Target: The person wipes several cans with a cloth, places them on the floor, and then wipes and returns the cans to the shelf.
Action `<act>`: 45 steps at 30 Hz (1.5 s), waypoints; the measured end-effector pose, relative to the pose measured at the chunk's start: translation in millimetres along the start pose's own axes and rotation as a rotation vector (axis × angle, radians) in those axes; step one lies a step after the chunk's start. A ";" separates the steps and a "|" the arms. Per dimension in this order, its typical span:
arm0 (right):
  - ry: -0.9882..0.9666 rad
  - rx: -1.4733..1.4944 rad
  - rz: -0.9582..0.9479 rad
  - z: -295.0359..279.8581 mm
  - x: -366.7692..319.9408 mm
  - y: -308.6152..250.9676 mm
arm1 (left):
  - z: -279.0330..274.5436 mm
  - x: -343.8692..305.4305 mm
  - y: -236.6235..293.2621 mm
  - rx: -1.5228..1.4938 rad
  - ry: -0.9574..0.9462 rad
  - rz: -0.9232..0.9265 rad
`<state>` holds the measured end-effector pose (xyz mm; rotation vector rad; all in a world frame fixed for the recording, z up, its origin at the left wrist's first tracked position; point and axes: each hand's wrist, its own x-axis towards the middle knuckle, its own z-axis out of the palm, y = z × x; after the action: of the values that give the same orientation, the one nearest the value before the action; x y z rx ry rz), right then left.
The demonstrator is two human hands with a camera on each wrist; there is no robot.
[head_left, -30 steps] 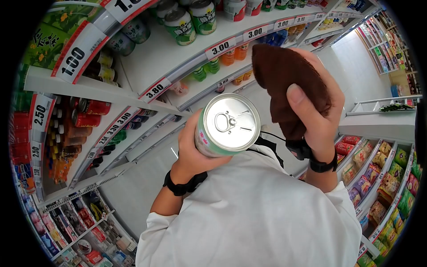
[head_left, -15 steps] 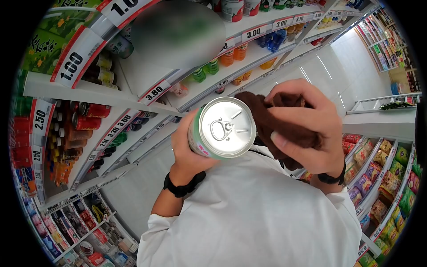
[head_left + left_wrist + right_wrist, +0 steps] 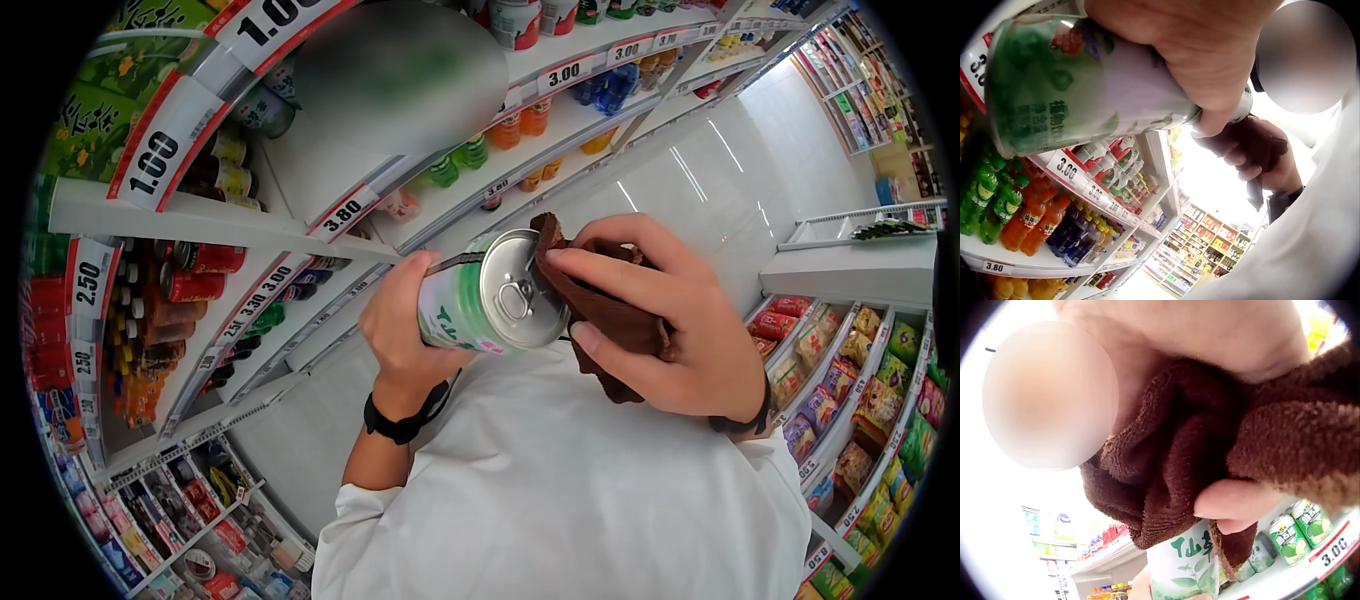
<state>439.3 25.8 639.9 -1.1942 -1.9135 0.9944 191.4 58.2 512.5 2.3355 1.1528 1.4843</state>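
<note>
In the head view my left hand (image 3: 393, 325) grips a green and white drink can (image 3: 450, 310), tilted so that its silver lid and pull tab face the right hand. The tab lies flat on the lid. My right hand (image 3: 680, 325) pinches a folded brown cloth (image 3: 610, 310), whose edge overlaps the lid's rim. The left wrist view shows the side of the can (image 3: 1085, 87) under the curled left hand (image 3: 1204, 50). Bunched towelling of the cloth (image 3: 1166, 462) covers the top of the can (image 3: 1182, 569) in the right wrist view.
Drink shelves with price labels (image 3: 345, 210) curve along the left and far side. Orange soda bottles (image 3: 520, 125) and red cans (image 3: 195, 270) stand on them. Snack packets (image 3: 880, 395) fill racks at the right. Pale tiled floor (image 3: 690, 170) runs between the shelves.
The right hand has brought the cloth left and down from beside the can onto its lid. The left hand has tipped the can over, so its printed side now shows.
</note>
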 end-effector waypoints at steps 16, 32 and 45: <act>0.074 0.749 0.221 18.6 10.1 33.9 | -1.0 4.0 -0.1 -0.013 -0.038 -0.021; -0.014 1.281 0.768 26.1 -0.5 35.2 | -11.1 14.4 3.9 0.155 -0.120 0.102; -0.290 1.816 1.156 22.5 -2.9 18.4 | -24.0 44.9 -4.1 0.313 -0.084 0.406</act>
<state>429.2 22.9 612.6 -0.7373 0.3202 2.5603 179.2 84.7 554.5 2.9583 0.9920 1.3771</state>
